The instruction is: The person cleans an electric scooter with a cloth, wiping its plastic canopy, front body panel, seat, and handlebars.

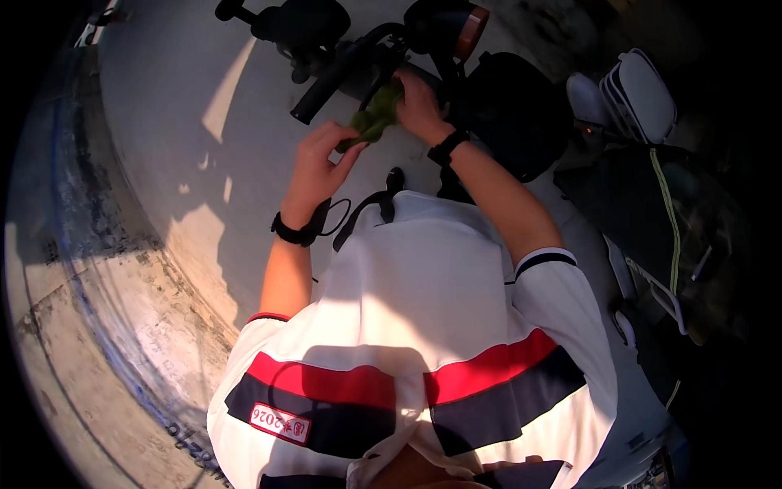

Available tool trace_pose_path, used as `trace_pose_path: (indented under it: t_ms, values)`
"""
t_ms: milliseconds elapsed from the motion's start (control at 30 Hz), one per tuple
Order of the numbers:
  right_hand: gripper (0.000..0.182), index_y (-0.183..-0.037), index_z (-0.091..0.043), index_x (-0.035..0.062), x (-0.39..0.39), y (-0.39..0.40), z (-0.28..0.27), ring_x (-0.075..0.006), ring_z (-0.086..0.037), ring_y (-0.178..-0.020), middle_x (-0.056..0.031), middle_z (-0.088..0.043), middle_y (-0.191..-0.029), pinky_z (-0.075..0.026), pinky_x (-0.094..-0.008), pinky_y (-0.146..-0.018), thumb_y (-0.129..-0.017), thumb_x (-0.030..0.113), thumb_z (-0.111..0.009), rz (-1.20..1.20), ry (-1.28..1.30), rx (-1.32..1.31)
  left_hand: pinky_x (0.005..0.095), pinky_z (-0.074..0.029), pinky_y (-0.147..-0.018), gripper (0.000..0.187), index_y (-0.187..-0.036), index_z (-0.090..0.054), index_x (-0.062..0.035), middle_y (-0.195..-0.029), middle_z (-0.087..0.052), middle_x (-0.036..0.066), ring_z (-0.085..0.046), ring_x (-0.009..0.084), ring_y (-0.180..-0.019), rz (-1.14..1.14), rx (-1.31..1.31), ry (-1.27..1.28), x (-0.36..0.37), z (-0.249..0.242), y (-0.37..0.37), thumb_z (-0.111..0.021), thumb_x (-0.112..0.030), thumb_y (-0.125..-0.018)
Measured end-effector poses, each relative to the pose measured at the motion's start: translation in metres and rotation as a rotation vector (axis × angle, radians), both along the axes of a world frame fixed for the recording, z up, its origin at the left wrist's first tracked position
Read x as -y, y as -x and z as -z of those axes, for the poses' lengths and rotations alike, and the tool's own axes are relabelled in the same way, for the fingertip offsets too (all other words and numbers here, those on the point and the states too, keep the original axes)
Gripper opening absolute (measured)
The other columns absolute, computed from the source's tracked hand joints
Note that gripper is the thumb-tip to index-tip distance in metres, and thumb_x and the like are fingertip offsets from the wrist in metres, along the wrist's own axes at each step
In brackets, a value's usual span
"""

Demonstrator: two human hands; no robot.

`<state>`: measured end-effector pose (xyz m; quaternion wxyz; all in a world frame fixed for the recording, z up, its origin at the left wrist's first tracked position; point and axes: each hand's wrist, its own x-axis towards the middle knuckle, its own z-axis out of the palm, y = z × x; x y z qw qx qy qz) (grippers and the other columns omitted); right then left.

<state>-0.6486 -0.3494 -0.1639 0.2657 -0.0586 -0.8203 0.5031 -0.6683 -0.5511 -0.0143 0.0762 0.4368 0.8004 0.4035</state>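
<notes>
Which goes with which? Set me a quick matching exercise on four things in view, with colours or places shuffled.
Things
1. Held item
2. Handlebar grip
3. Shirt
4. "2026" patch

Descriptions
A. White, with red and dark bands
B. Black all over
C. Red-edged rectangle
D. Green, in the left hand and right hand

Pairs: 1-D, 2-B, 3-A, 4-C

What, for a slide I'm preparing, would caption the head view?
Left hand and right hand hold a green item near a black handlebar.
</notes>
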Motion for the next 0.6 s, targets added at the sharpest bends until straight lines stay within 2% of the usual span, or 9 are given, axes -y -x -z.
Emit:
trace_pose_path:
  t_ms: [67,267,400,600]
  values:
    - [0.041,-0.117,-0.055,0.004,-0.005,0.002,0.017,-0.0449,-0.057,-0.106,-0.0254,-0.061,-0.111,-0.048,-0.0499,-0.086,-0.077,-0.007,-0.057,0.078,0.091,0.205,0.0295,-0.049,-0.065,0.013,-0.093,-0.063,0.0021,-0.08,-0.061,0.012,-0.061,0.0233,-0.07,-0.02,0.005,-0.012,0.002,-0.002,-0.001,-0.072,0.003,-0.082]
    - [0.042,-0.119,-0.053,0.0037,-0.025,0.003,0.039,-0.0468,-0.06,-0.099,-0.0257,-0.063,-0.107,-0.049,-0.0493,-0.082,-0.079,-0.005,-0.06,0.338,0.109,0.117,0.0293,-0.049,-0.064,0.013,-0.092,-0.064,0.0015,-0.08,-0.061,0.012,-0.061,0.0225,-0.069,-0.073,0.004,-0.006,0.011,0.003,-0.006,-0.072,0.002,-0.082]
    - [0.043,-0.121,-0.051,0.0042,-0.028,0.013,0.049,-0.0466,-0.056,-0.106,-0.0248,-0.06,-0.11,-0.048,-0.0488,-0.086,-0.08,-0.005,-0.061,0.247,0.003,-0.04,0.0295,-0.049,-0.064,0.013,-0.092,-0.064,0.0013,-0.079,-0.061,0.011,-0.061,0.0224,-0.069,-0.088,0.008,0.027,0.009,-0.007,-0.009,-0.073,0.001,-0.082]
    - [0.045,-0.123,-0.05,0.0057,-0.036,0.026,0.054,-0.0464,-0.055,-0.106,-0.0237,-0.059,-0.112,-0.048,-0.0494,-0.086,-0.081,-0.003,-0.063,0.221,0.019,0.028,0.0302,-0.049,-0.064,0.013,-0.091,-0.064,0.0009,-0.078,-0.061,0.012,-0.062,0.0235,-0.069,-0.119,0.016,0.039,0.01,-0.008,-0.009,-0.073,0.0,-0.082]
